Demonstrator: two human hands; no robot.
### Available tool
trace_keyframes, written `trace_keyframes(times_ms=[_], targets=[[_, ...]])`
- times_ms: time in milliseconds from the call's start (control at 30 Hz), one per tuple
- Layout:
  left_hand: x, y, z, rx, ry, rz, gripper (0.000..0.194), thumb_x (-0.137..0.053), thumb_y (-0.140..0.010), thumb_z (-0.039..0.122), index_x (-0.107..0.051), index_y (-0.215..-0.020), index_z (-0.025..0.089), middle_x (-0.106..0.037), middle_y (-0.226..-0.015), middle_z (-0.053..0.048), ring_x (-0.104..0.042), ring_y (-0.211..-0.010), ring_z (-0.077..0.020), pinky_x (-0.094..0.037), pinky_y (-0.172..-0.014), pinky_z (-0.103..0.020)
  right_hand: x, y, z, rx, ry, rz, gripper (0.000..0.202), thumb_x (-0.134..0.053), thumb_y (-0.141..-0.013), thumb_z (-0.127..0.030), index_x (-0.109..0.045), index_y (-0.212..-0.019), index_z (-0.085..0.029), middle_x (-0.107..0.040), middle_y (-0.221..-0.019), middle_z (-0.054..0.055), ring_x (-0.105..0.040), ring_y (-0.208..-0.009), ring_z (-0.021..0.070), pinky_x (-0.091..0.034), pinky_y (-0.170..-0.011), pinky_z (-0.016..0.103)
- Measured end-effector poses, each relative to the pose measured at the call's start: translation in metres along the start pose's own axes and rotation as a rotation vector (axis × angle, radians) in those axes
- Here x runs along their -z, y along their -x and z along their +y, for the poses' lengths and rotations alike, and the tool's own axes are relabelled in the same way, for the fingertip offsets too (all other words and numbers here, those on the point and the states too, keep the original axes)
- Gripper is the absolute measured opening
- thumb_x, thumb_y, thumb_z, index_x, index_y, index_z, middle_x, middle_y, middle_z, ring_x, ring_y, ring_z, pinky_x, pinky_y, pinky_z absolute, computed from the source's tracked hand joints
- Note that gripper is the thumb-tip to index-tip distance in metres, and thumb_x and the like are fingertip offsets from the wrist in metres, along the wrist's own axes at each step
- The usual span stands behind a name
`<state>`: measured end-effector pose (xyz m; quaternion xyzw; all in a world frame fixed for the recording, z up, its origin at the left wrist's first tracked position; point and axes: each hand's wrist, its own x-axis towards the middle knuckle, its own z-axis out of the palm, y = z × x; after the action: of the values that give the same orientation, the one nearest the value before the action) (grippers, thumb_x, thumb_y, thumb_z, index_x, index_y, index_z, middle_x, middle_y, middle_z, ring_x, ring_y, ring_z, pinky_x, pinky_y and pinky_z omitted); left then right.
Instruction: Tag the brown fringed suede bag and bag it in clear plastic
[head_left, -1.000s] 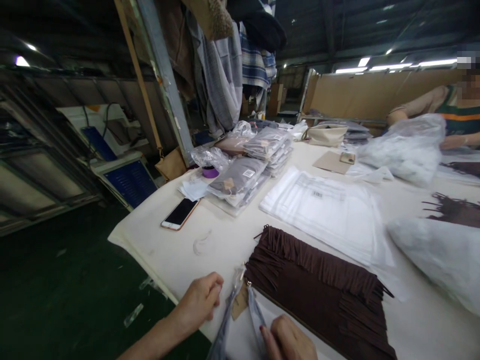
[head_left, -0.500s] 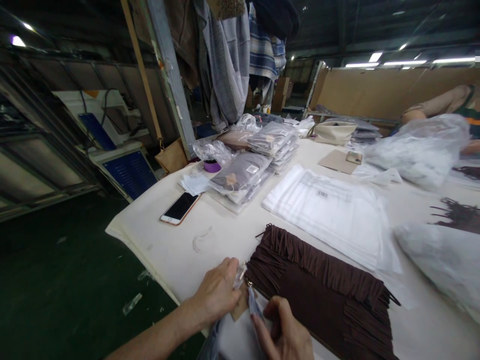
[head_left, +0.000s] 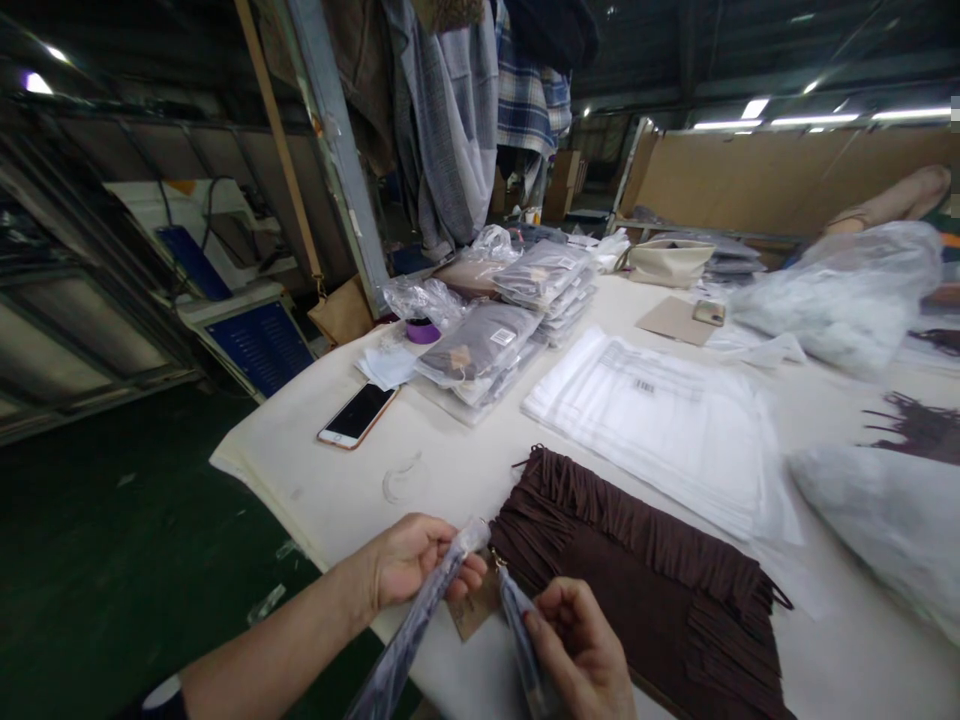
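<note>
Now left hand (head_left: 409,560) and right hand (head_left: 581,650) each pinch the clear plastic bag (head_left: 420,630).

Fringed piece (head_left: 637,590) on table (head_left: 337,490), near front edge. Left hand (head_left: 409,560) and right hand (head_left: 581,650) just left of piece, each gripping plastic bag (head_left: 420,625) edge. Tag (head_left: 472,610) between hands. Flat bag stack (head_left: 660,420) behind piece. Packed stacks (head_left: 510,315) further back left. Phone (head_left: 358,415) left of stacks. Loose plastic (head_left: 832,295) far right.
</note>
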<state>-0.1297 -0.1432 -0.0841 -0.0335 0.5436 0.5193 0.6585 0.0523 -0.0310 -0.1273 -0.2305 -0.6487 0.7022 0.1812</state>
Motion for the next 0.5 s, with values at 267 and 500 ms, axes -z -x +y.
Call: trace_keyframes(times_ms=[267, 500], targets=[[-0.01, -0.008, -0.01, -0.02, -0.048, -0.213, 0.051, -0.08, -0.047, 0.03, -0.049, -0.086, 0.019, -0.065, -0.07, -0.001, -0.063, -0.061, -0.0143, -0.051, -0.061, -0.025, -0.004, 0.002, -0.032, -0.155, -0.292, 0.114, 0.035, -0.074, -0.065, -0.047, -0.052, -0.07, -0.02, -0.05, -0.062, -0.004, -0.04, -0.058, 0.0088, -0.03, -0.055, 0.021], [-0.013, -0.01, -0.003, -0.026, -0.467, -0.164, 0.038, -0.066, -0.052, 0.043, -0.056, -0.075, 0.015, -0.062, -0.065, -0.003, -0.058, -0.051, -0.0129, -0.047, -0.048, -0.024, 0.0, 0.007, -0.028, -0.169, -0.29, 0.077, 0.039, -0.072, -0.065, -0.05, -0.049, -0.068, -0.019, -0.045, -0.06, -0.005, -0.035, -0.056, 0.0076, -0.024, -0.053, 0.021]])
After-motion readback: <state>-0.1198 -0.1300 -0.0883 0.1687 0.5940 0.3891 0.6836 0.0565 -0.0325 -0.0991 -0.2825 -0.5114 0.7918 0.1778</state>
